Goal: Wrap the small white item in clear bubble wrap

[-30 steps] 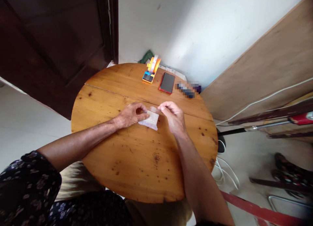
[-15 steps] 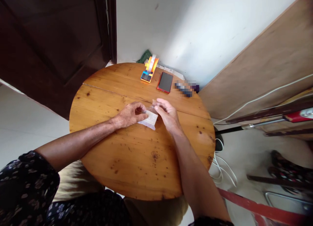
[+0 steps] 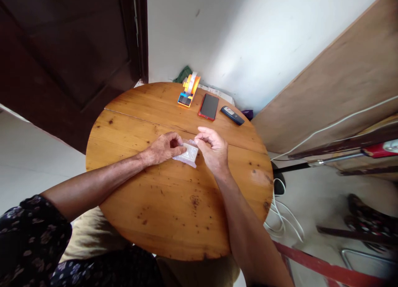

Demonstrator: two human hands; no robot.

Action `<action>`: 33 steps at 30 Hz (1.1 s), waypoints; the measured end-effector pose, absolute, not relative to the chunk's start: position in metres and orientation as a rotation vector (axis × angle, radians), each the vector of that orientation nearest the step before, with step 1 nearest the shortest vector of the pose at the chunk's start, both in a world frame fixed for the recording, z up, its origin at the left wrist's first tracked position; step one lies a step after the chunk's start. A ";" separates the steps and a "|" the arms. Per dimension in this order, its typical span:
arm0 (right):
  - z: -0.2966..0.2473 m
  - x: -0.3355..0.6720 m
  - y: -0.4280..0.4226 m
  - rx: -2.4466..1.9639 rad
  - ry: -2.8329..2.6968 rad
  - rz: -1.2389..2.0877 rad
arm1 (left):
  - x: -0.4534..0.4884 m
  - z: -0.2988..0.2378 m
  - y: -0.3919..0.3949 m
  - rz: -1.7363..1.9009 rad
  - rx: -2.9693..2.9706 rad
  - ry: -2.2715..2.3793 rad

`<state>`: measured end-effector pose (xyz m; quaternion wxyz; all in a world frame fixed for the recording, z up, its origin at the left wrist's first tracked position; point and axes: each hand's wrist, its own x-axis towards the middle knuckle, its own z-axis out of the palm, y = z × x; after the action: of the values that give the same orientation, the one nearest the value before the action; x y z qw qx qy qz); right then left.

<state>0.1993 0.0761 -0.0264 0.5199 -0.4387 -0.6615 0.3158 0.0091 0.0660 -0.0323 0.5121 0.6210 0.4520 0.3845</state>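
Observation:
A small clear plastic packet with something white inside lies near the middle of the round wooden table. My left hand pinches its left edge with curled fingers. My right hand pinches its upper right corner, fingers bent inward. Both hands rest low on the tabletop, close together.
At the table's far side stand an orange tape dispenser, a red-cased phone and a dark small handset. A dark wooden door is at left, a plywood board at right. White cables trail on the floor.
My right hand has moved left onto the packet's corner and closed on it. The left hand keeps its grip. The view has shifted slightly.

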 end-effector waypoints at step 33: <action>0.006 0.208 0.042 -0.906 -2.408 0.007 | 0.009 -0.025 0.069 0.888 1.598 1.202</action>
<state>0.2085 0.0416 0.0055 0.2803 -0.3380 -0.8984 0.0028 0.0086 0.0695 -0.0246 0.4590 0.6490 0.4881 0.3605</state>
